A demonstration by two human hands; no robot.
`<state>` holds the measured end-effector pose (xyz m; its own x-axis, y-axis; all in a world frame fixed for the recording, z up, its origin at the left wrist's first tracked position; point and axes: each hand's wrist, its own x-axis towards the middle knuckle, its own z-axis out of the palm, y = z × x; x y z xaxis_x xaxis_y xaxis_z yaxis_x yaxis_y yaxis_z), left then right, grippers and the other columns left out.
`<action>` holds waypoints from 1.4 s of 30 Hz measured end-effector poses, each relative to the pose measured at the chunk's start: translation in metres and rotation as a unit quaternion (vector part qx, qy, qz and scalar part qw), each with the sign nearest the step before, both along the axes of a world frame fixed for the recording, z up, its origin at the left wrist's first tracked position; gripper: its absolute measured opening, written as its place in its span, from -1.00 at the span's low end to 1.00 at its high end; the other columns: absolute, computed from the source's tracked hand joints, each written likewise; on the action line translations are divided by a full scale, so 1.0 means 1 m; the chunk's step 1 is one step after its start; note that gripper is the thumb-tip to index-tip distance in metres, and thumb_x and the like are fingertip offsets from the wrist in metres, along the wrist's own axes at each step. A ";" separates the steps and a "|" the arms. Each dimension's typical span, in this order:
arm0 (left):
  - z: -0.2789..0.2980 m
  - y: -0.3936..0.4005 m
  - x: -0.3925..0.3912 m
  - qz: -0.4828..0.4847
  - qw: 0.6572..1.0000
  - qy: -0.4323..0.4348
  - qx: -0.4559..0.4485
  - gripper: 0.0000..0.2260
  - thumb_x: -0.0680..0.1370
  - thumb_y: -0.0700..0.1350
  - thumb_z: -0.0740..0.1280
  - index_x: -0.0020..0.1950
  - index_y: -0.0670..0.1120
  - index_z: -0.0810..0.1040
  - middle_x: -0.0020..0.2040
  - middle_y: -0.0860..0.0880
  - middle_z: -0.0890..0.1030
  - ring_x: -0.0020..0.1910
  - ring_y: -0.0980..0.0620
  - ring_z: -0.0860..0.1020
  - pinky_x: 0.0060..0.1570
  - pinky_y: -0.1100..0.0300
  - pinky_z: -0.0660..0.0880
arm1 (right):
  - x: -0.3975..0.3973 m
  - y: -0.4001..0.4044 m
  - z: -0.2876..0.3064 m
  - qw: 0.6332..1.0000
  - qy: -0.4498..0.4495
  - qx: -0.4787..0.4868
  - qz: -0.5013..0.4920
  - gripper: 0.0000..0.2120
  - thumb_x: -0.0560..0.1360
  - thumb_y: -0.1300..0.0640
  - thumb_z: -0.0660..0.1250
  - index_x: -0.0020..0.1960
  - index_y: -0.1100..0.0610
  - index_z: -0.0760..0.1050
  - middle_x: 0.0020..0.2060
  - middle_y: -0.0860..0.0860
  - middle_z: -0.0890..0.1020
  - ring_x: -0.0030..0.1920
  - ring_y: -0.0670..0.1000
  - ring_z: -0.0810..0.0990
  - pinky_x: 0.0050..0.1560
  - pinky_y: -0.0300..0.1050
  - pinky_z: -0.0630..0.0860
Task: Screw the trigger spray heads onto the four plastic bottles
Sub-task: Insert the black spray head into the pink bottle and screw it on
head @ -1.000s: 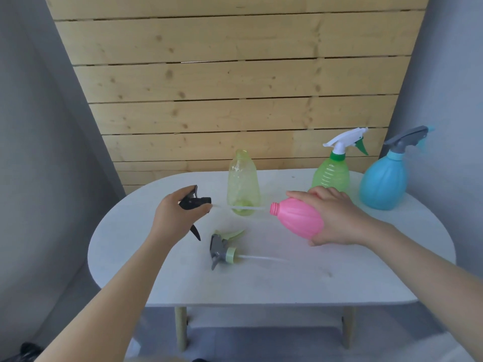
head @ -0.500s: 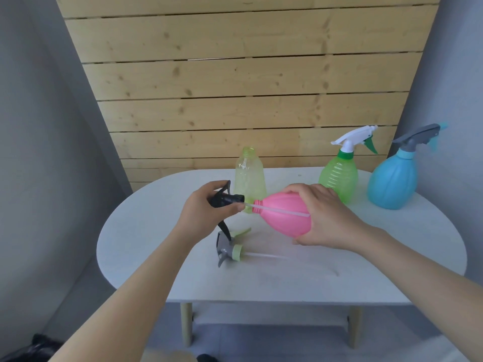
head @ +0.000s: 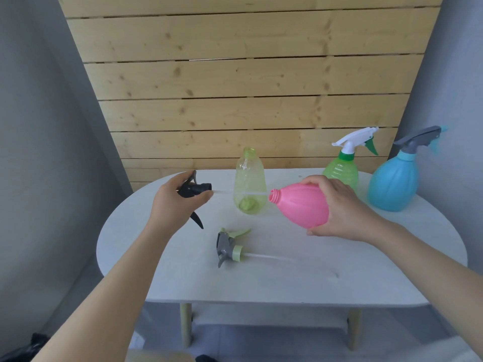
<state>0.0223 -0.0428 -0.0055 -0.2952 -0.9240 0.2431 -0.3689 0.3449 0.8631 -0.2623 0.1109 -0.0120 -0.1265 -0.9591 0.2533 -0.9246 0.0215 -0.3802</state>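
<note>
Above the counter's (head: 183, 278) left part, the left hand (head: 175, 207) has its grip pinched on the black trigger spray head (head: 194, 190), whose clear dip tube (head: 240, 192) points right, its tip at the mouth of the pink bottle (head: 300, 205). Behind the tube an uncapped yellow-green bottle (head: 249, 184) stands near the back edge. Near the counter's middle lies a grey-and-green spray head (head: 230, 248). The right hand (head: 345, 212) wraps its grip around the pink bottle, held on its side off the counter. The capped green bottle (head: 342, 171) and blue bottle (head: 393, 184) stand at the back right corner.
</note>
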 end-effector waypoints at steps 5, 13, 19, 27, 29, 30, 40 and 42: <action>0.000 0.000 0.001 -0.017 1.000 0.012 -0.005 -0.81 0.42 -0.16 0.43 -0.02 -0.15 0.50 -0.35 0.31 0.62 -0.32 0.39 0.51 -0.48 0.50 0.36 | 0.001 0.000 0.002 1.000 -0.007 -0.006 0.002 -0.10 0.11 0.01 0.59 0.32 -0.11 0.18 0.13 -0.22 0.26 0.07 -0.22 0.16 0.13 -0.21 0.15; 0.000 0.005 -0.004 -0.034 0.999 0.010 0.000 -0.76 0.38 -0.15 0.47 0.00 -0.02 0.53 -0.29 0.35 0.63 -0.25 0.43 0.54 -0.33 0.51 0.39 | 0.005 0.000 0.000 1.000 0.000 -0.002 0.015 -0.09 0.11 0.01 0.59 0.33 -0.11 0.19 0.15 -0.22 0.26 0.10 -0.19 0.17 0.13 -0.23 0.14; -0.002 0.019 -0.024 -0.071 0.997 -0.019 0.033 -0.50 0.30 -0.01 0.55 0.20 0.03 0.52 -0.07 0.22 0.62 -0.03 0.28 0.56 -0.09 0.39 0.40 | 0.020 -0.004 -0.002 0.998 0.025 0.007 0.055 -0.11 0.12 -0.03 0.57 0.34 -0.13 0.20 0.29 -0.17 0.34 0.25 -0.10 0.22 0.20 -0.17 0.16; 0.001 0.035 -0.037 -0.202 0.971 -0.005 0.128 -0.69 0.32 -0.13 0.55 -0.04 -0.06 0.51 -0.27 -0.01 0.70 -0.32 0.08 0.64 -0.36 0.32 0.51 | 0.031 -0.004 0.003 0.996 -0.019 0.023 0.087 -0.13 0.10 -0.08 0.55 0.29 -0.31 0.19 0.21 -0.35 0.31 0.24 -0.15 0.30 0.14 -0.19 0.33; 0.001 0.035 -0.038 -0.216 0.971 -0.032 0.097 -0.75 0.33 -0.13 0.54 -0.07 -0.03 0.54 -0.26 0.03 0.69 -0.30 0.08 0.63 -0.30 0.30 0.53 | 0.029 -0.005 0.005 0.993 -0.043 0.045 0.100 -0.13 0.10 -0.08 0.56 0.28 -0.37 0.21 0.25 -0.35 0.28 0.27 -0.18 0.30 0.19 -0.21 0.32; 0.001 0.036 -0.037 -0.224 0.970 -0.047 0.086 -0.77 0.34 -0.13 0.53 -0.08 -0.01 0.56 -0.30 0.12 0.67 -0.35 0.16 0.59 -0.34 0.37 0.48 | 0.028 -0.005 0.006 0.990 -0.062 0.067 0.106 -0.13 0.10 -0.08 0.57 0.28 -0.41 0.21 0.28 -0.34 0.26 0.28 -0.20 0.29 0.20 -0.25 0.32; -0.003 0.032 -0.035 -0.279 0.948 -0.030 0.152 -0.79 0.35 -0.16 0.52 -0.07 -0.06 0.58 -0.35 0.18 0.63 -0.42 0.22 0.54 -0.43 0.40 0.42 | 0.013 -0.009 0.004 0.851 -0.499 0.150 0.060 -0.58 0.22 0.07 0.49 0.07 -0.05 0.55 0.01 0.01 0.62 -0.06 -0.04 0.63 -0.14 -0.19 0.54; -0.006 0.030 -0.035 -0.276 0.943 -0.005 0.187 -0.78 0.35 -0.20 0.52 -0.06 -0.08 0.58 -0.27 0.10 0.67 -0.32 0.14 0.59 -0.34 0.34 0.48 | 0.014 -0.013 -0.003 0.811 -0.569 0.139 0.017 -0.68 0.20 0.02 0.52 -0.07 0.02 0.61 -0.13 0.01 0.65 -0.19 -0.04 0.63 -0.22 -0.15 0.51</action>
<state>-0.0131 -0.0127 -0.0114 -0.7574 -0.6487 -0.0746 -0.2307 0.1590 0.9600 -0.2478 0.0978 -0.0148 -0.0996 -0.9668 -0.2351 0.0184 0.2345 -0.9720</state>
